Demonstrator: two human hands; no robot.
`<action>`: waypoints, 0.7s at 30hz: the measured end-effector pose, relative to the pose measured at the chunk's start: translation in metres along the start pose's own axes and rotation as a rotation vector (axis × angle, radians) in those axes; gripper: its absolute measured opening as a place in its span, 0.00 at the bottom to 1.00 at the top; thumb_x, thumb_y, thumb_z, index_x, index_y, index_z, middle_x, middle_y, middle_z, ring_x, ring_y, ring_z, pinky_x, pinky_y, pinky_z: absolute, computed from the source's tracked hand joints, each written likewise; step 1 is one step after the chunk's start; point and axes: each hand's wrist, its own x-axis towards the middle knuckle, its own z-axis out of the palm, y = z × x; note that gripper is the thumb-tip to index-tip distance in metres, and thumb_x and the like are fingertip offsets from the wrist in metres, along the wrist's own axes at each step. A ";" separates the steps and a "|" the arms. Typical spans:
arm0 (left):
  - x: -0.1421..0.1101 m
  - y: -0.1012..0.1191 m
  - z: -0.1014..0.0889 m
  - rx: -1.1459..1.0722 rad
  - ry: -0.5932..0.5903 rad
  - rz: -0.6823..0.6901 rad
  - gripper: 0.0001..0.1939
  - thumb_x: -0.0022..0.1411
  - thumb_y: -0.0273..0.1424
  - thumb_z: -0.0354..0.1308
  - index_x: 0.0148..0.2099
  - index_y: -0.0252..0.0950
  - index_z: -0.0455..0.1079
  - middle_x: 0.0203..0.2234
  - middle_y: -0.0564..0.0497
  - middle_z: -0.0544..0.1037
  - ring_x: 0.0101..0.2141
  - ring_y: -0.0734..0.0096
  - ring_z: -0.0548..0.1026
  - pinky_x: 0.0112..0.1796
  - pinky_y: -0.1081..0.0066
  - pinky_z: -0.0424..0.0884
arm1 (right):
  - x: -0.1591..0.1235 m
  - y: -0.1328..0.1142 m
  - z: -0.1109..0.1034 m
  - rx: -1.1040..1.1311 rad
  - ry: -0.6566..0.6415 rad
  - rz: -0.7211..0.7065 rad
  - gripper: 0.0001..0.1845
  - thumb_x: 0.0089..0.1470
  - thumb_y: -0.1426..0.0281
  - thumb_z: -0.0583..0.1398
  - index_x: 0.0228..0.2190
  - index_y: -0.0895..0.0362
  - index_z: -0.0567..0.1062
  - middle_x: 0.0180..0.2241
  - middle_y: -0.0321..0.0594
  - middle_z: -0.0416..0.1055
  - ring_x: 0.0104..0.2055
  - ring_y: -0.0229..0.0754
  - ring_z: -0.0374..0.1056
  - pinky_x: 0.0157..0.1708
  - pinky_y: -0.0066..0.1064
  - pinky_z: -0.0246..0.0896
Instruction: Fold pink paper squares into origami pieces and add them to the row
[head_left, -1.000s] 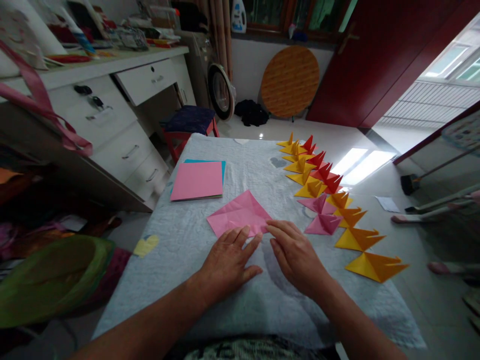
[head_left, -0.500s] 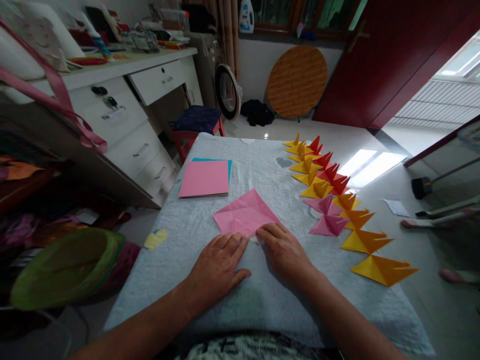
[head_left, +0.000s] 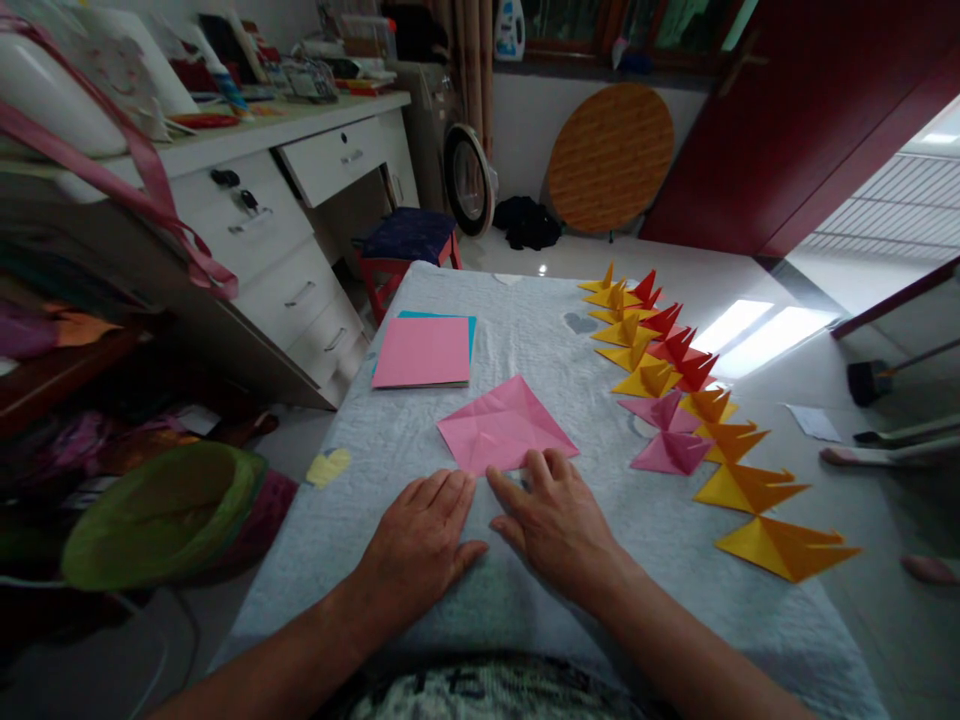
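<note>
A creased pink sheet of origami paper (head_left: 510, 425) lies on the cloth-covered table, one corner pointing away from me. My left hand (head_left: 424, 525) rests flat with fingers stretched out, its fingertips at the near corner of the sheet. On the right, my right hand (head_left: 559, 515) has its fingers spread, the fingertips at the sheet's lower right edge. Neither hand grips anything. Beyond the sheet, to the left, is a stack of square paper (head_left: 424, 352), pink on top with blue showing beneath.
Along the table's right side stand rows of folded paper birds: yellow (head_left: 784, 545), red (head_left: 682, 350) and pink ones (head_left: 671, 450). A light blue cloth (head_left: 375, 600) covers the table. A green-rimmed basket (head_left: 161, 515) is at the left, a stool (head_left: 409, 240) behind.
My right hand has spread its fingers and shifted slightly along the sheet's near edge. My left hand has moved slightly left and down. The whole view has shifted a little.
</note>
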 end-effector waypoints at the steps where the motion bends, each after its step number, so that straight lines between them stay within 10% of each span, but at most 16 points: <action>1: 0.000 0.000 0.000 0.005 0.001 0.000 0.27 0.67 0.44 0.54 0.58 0.27 0.70 0.51 0.36 0.75 0.51 0.50 0.71 0.52 0.56 0.67 | -0.001 0.001 0.000 -0.003 0.006 0.006 0.30 0.57 0.54 0.62 0.59 0.48 0.68 0.49 0.52 0.67 0.49 0.57 0.60 0.47 0.48 0.63; 21: -0.006 -0.003 0.002 -0.076 0.117 -0.036 0.22 0.65 0.37 0.55 0.56 0.27 0.68 0.50 0.35 0.75 0.50 0.50 0.72 0.50 0.56 0.68 | -0.034 0.058 -0.008 -0.176 0.152 0.181 0.09 0.57 0.69 0.63 0.39 0.58 0.79 0.46 0.49 0.74 0.51 0.57 0.63 0.52 0.49 0.61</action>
